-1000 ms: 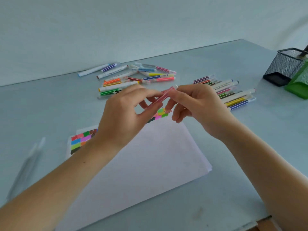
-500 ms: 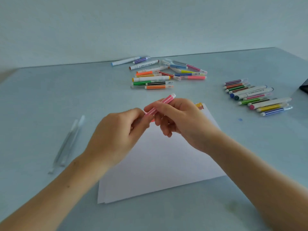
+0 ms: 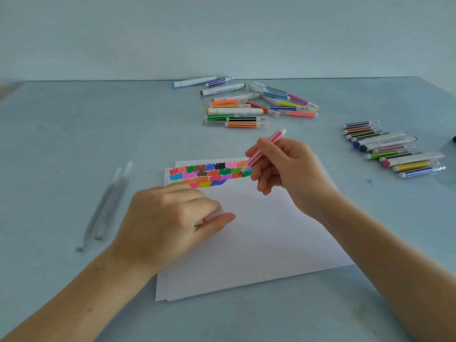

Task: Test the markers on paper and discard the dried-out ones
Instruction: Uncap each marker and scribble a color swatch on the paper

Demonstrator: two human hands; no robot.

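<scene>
Pink marker (image 3: 265, 150) pinched mid-barrel in right hand (image 3: 283, 166), tip over paper (image 3: 246, 233) top edge swatches. Left hand (image 3: 172, 218) curled on paper, likely holding cap. Marker light, rigid, smooth: barrel grip suitable.

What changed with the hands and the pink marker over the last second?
The hands parted. The left hand came away with the cap and dropped to the paper. The right hand kept the pink marker and tilted its tip toward the colour swatches. The marker piles stayed put.
</scene>
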